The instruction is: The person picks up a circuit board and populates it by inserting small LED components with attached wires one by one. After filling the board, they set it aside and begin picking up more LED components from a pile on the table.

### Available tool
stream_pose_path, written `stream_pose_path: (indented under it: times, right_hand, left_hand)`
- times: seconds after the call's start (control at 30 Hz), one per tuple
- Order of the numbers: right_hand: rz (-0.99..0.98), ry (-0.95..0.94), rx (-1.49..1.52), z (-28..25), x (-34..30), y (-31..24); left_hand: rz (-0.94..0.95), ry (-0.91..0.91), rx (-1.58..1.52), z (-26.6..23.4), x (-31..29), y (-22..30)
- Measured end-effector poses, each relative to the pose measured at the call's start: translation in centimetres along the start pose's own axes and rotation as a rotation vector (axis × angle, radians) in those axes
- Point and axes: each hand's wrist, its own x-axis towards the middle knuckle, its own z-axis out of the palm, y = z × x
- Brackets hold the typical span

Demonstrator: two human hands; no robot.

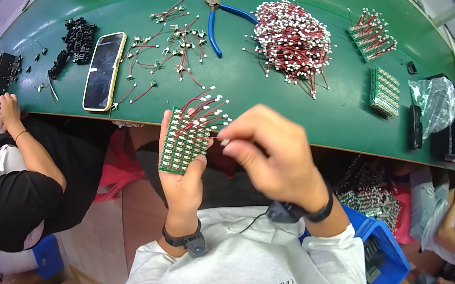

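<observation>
Board: so the green board [176,154] was up in our left hand [184,186] by the table's [333,120] near edge, red leads [203,116] sprouting from its far end.
Left grip: closed round the board, thumb on its right side.
Right grip: our right hand [277,150] had a white-ended lead [224,141] pinched beside the board; couldn't tell if its other end was seated.
Lead heap: big heap of leads [292,41] toward the table's far edge, right of the blue-handled cutters [212,26].
Other boards: wired board [371,38] and plainer board [385,93], near the table's right end.
Wiring step: partway through fitting leads, we reckoned.
Next move: called for a steady board and a gentle touch, no snagging neighbours.
</observation>
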Motion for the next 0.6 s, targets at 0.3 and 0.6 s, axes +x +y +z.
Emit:
stream_pose_path:
  times: [0.3,0.6]
  right_hand:
    - [-0.097,0.075,-0.057,5.2,-0.8,0.1]
    - [-0.167,0.095,-0.3,5.5,-1.1,-0.6]
  left_hand:
    - [0.114,-0.067,0.026,0.4,-0.8,-0.5]
    - [0.206,-0.076,0.203,-0.1,-1.0,-1.1]
